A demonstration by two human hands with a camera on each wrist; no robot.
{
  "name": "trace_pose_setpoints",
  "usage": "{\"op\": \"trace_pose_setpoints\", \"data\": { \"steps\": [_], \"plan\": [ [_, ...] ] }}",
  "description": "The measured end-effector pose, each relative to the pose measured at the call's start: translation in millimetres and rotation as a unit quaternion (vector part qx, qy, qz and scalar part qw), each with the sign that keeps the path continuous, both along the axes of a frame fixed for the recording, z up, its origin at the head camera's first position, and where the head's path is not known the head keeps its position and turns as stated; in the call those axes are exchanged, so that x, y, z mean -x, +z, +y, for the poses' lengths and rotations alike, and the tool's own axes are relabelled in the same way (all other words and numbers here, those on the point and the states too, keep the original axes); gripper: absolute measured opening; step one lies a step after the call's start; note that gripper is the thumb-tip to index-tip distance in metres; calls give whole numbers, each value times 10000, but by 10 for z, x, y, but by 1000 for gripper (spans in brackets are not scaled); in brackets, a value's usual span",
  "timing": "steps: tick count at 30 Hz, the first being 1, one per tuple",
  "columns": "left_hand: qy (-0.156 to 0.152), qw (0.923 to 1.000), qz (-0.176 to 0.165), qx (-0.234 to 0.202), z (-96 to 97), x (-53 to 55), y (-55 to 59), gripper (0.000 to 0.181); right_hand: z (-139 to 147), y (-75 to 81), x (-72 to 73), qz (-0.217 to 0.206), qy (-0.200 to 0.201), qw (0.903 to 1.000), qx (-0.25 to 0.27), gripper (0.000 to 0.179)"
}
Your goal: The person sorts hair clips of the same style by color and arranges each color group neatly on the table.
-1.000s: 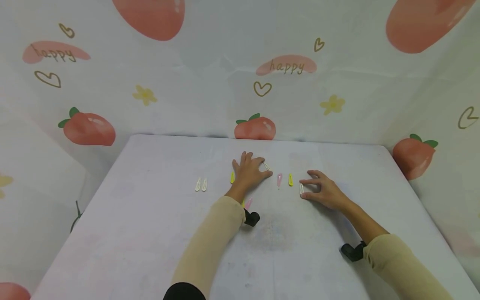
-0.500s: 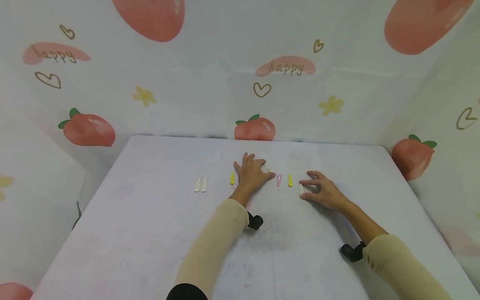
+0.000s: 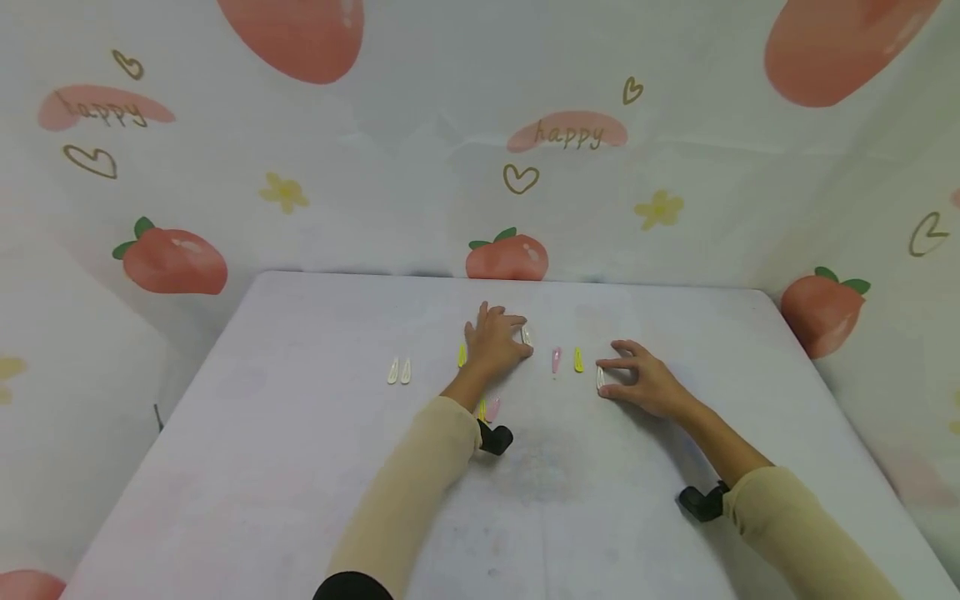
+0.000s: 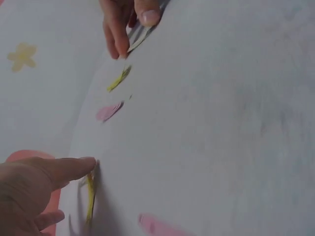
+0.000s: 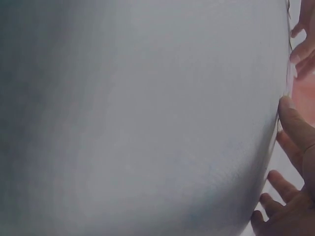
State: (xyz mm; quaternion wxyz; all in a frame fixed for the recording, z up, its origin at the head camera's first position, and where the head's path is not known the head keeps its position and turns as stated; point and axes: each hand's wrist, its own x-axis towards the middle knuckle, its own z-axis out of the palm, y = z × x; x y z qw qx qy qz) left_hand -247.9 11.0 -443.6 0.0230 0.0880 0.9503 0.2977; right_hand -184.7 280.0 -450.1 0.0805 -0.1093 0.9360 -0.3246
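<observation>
My left hand (image 3: 495,340) is at the far middle of the table, holding a white snap hair clip (image 3: 526,335) between thumb and index finger at its two ends. The other left fingers are spread. To the right, my right hand (image 3: 651,382) pinches another white hair clip (image 3: 601,377) end to end, seen also in the left wrist view as a white clip (image 4: 140,40). Between the hands lie a pink clip (image 3: 557,360) and a yellow clip (image 3: 578,360). In the right wrist view the right thumb (image 5: 290,115) is at the table's edge line.
Two white clips (image 3: 399,371) lie side by side on the left. A yellow clip (image 3: 462,356) is beside my left wrist. Nearer, another yellow clip (image 3: 482,410) and a pink clip (image 3: 492,409) lie by the left sleeve. A printed backdrop (image 3: 420,167) stands behind the white table (image 3: 300,467).
My left hand has shifted slightly left, and its white clip has turned from slanted to nearly upright in the head view. My right hand stays in place with its clip.
</observation>
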Motion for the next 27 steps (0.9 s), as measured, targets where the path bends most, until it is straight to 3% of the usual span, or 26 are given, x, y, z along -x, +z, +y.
{"op": "trace_pose_setpoints", "data": {
  "steps": [3, 11, 16, 21, 27],
  "plan": [
    [-205, 9998, -32, -71, -152, 35, 18, 50, 9, 6, -4, -13, -6, 10000, -13, 59],
    [-696, 9933, -402, -835, -632, 57, 105, 53, 26, -16, 9, 22, 27, 10000, -5, 59],
    [-962, 9930, -384, -573, -936, 1, 147, 53, 18, -12, 10, 18, 62, 10000, -6, 59],
    [-882, 9947, -412, -340, -1225, -114, 172, 53, 9, 4, 5, 31, 69, 10000, -38, 59],
    [-789, 9960, -404, 125, -1507, -246, 120, 52, 17, -1, 0, 71, 99, 9999, -93, 59]
  ]
}}
